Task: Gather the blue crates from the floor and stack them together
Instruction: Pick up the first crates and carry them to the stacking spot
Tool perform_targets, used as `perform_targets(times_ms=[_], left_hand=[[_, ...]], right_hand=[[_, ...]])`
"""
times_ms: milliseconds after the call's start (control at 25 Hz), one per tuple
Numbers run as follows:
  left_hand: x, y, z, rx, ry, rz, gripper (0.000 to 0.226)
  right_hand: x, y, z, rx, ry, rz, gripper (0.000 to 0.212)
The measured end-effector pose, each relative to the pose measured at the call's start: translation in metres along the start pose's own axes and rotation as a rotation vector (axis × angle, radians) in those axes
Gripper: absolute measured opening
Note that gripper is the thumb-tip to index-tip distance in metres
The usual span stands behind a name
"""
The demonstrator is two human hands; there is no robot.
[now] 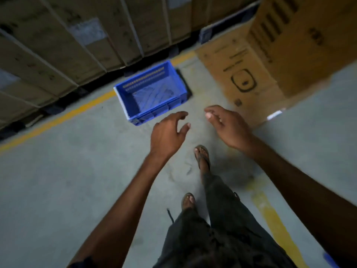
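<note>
Blue crate (154, 111), one, on floor (77, 171), left hand (168, 132), right hand (228, 126), fingers (181, 115) relaxed, empty

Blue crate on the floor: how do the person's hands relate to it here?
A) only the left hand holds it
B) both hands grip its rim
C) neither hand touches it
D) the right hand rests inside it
C: the left hand and right hand hang empty, fingers loosely curled, short of the blue crate, which sits on the floor.

Dim, motion-blurred wide-angle view, edges bowed, with a small bright glare patch (274, 114) on the floor (67, 171).
</note>
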State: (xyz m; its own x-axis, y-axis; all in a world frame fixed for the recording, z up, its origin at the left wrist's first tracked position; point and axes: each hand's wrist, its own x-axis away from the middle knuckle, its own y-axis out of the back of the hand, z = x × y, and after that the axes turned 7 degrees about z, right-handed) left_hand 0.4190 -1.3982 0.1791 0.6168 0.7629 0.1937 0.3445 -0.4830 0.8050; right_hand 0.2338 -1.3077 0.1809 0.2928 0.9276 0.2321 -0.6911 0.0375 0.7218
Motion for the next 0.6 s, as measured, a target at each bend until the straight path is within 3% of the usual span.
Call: perform_targets(times_ms=[160, 320, 440, 600], left_hand=[[0.071, -0.004, -0.077, -0.094, -0.213, 0.025, 0.038], [0.132, -0.035, -0.159, -0.401, -0.542, 0.031, 0.051], [0.176, -0.082, -0.232, -0.484, -0.780, 0.058, 0.057], [0.239, -0.169, -0.332, -0.464, -1.042, 0.206, 0.051]], right_hand=[[0.127, 0.039, 0.003, 0.035, -0.004, -0.143, 0.033], [0.254, 0.063, -0.031, 0.173, -0.097, -0.411, 0.030], [0.349, 0.061, -0.074, 0.194, -0.275, -0.597, 0.031], [0.482, 0.059, -0.143, 0.025, -0.536, -0.730, 0.033]])
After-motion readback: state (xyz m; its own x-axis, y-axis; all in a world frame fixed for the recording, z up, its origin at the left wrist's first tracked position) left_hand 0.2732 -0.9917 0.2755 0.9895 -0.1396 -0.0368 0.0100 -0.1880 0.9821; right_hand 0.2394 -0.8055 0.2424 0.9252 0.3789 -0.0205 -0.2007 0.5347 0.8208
